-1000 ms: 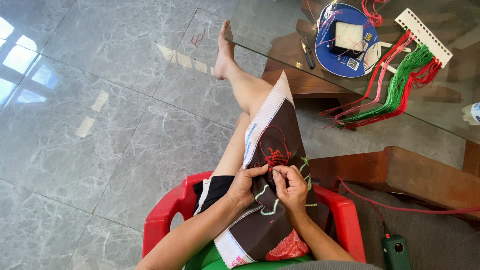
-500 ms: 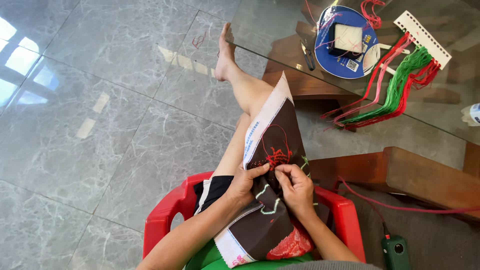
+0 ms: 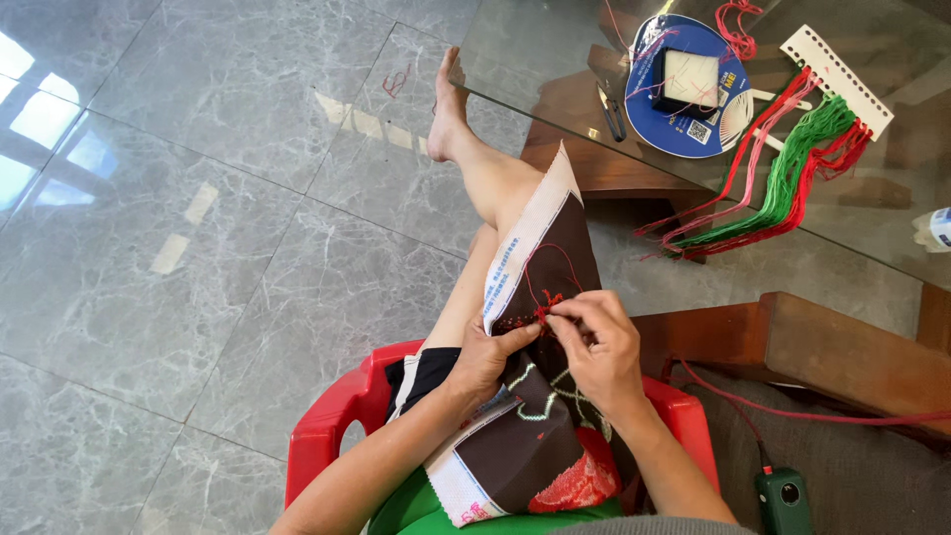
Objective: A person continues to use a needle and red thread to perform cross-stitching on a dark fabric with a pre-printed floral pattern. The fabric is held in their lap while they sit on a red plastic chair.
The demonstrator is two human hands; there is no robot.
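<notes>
Stitching on a dark cloth

Hands meet at the middle of a long dark brown stitching cloth with a white edge [image 3: 555, 297], which lies over the person's lap and knee. The cloth's long side runs from the lap up toward the bare foot. The left hand [image 3: 485, 355] is closed on the cloth's white edge, thumb on top, and holds it flat. The right hand [image 3: 599, 342] sits just to the right of it, fingertips pinched together on a thin red thread [image 3: 543, 287] right where it meets the cloth. I cannot see a needle. The thread loops up over the cloth, away from the pinch. The right hand is the nearer one to the stitch. The person sits on a red plastic chair [image 3: 327, 426]. On the glass table [image 3: 892, 228] lie green and red thread bundles [image 3: 783, 188] and a round blue plate [image 3: 693, 84].
</notes>
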